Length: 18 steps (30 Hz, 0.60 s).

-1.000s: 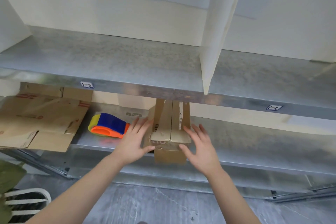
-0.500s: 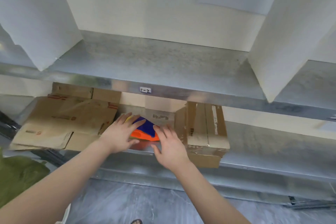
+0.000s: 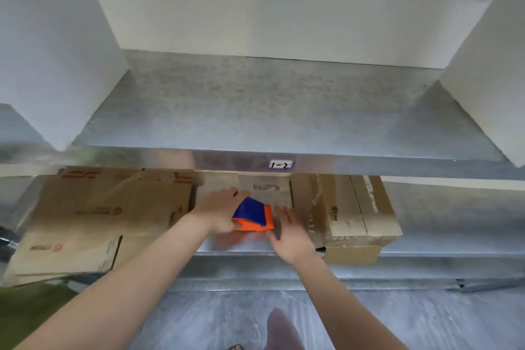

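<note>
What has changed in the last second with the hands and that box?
Both hands left the cardboard box and moved left to the blue-and-orange tape dispenser. The left hand now grips it; the right hand lies open beside it. The box and the flattened cardboard stayed on the lower shelf.

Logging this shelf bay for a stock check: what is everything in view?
upper shelf: one, grey metal, top
lower shelf: one, grey metal, beneath
tape dispenser: one, blue and orange, lower shelf middle
cardboard box: one, brown, lower shelf, right of dispenser
flattened cardboard: stack, brown, lower shelf left
label: one, white, upper shelf's front edge
dividers: two, white, on upper shelf
left hand: one, grips the tape dispenser
right hand: one, holds nothing, beside the dispenser
</note>
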Tool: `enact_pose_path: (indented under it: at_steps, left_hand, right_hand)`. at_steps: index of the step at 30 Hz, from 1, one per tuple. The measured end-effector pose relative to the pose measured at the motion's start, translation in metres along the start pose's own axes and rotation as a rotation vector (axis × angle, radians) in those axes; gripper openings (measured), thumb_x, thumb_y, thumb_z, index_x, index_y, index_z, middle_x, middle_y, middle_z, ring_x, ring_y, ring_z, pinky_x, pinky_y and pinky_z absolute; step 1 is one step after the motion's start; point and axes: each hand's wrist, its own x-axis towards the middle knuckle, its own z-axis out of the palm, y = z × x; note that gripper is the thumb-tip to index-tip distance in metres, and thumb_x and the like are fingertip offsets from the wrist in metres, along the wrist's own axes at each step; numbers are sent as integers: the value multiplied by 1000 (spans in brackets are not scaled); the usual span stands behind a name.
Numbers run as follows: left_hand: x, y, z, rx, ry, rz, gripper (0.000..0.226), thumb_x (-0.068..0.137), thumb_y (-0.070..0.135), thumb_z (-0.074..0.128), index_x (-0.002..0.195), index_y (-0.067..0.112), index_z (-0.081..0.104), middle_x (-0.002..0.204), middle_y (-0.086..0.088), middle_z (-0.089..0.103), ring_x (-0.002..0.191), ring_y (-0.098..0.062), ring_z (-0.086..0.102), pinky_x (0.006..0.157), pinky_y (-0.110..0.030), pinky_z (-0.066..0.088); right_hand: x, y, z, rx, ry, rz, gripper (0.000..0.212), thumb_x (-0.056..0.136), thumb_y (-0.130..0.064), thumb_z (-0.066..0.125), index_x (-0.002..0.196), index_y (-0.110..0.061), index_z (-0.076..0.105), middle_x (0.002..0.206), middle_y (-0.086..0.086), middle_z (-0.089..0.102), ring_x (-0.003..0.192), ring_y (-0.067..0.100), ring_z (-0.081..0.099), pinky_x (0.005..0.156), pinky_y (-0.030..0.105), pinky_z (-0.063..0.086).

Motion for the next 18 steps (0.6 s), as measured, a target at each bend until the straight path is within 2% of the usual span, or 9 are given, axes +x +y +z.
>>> enact_pose_path:
  at_steps: [4, 7, 8, 11, 12, 13, 15, 17, 18]
  left_hand:
    - [4, 1, -2, -38, -12, -6, 60, 76, 31, 69, 129, 28, 41, 108, -2, 51, 99, -23, 55, 77, -33, 47]
    - [-5, -4, -4, -88, 26, 37, 55, 76, 32, 71, 124, 31, 43, 106, 3, 51, 99, -18, 54, 81, -35, 48]
    - [-10, -6, -6, -91, 43, 52, 55, 77, 31, 71, 125, 31, 43, 108, 4, 50, 100, -17, 52, 83, -35, 47]
    - [-32, -17, -21, -107, 165, 83, 57, 80, 28, 70, 130, 28, 43, 115, 4, 50, 104, -16, 50, 84, -30, 43]
    - [-40, -22, -28, -128, 205, 90, 57, 80, 28, 70, 131, 28, 43, 118, 5, 50, 106, -15, 49, 86, -29, 42]
    - [-49, -27, -35, -154, 235, 103, 58, 81, 29, 71, 131, 28, 44, 120, 7, 50, 108, -13, 49, 88, -27, 41]
    - [-66, -31, -46, -205, 260, 139, 57, 80, 30, 73, 130, 31, 45, 122, 15, 47, 109, -7, 46, 90, -18, 37]
    - [-81, -25, -53, -233, 296, 179, 55, 79, 24, 74, 126, 31, 48, 118, 18, 48, 107, -2, 45, 89, -8, 32]
    - [-87, -20, -56, -234, 321, 199, 54, 78, 19, 73, 125, 30, 49, 117, 18, 49, 106, -1, 45, 89, -5, 30]
  right_hand:
    - [-2, 7, 6, 118, 12, 43, 69, 94, -53, 47, 153, -22, 24, 159, 3, 25, 147, 22, 20, 118, 35, 23]
    - [-10, 4, 3, 240, 36, 81, 92, 81, -80, 19, 151, -22, 31, 156, 3, 33, 144, 22, 27, 116, 34, 24]
    - [-13, 3, 1, 278, 51, 90, 94, 78, -79, 14, 150, -21, 32, 155, 3, 34, 144, 22, 28, 116, 34, 25]
    - [-18, -2, -2, 409, 107, 121, 56, 102, -48, 31, 148, -19, 37, 153, 4, 38, 142, 22, 33, 115, 30, 26]
    - [-20, -4, -5, 468, 105, 131, 50, 104, -40, 33, 148, -18, 38, 153, 3, 39, 142, 21, 34, 114, 29, 26]
    - [-20, -6, -6, 541, 85, 156, 48, 104, -39, 33, 148, -18, 39, 153, 2, 39, 142, 20, 34, 114, 27, 25]
    - [-24, -13, -11, 727, 12, 201, 56, 100, -51, 36, 146, -19, 41, 150, 1, 44, 139, 20, 39, 114, 29, 27]
    - [-27, -20, -13, 928, -24, 217, 69, 92, -65, 42, 142, -19, 46, 141, 3, 53, 130, 19, 50, 111, 34, 37]
    - [-29, -24, -16, 1033, -34, 206, 59, 94, -58, 45, 138, -17, 50, 135, 5, 57, 123, 18, 55, 105, 34, 44]
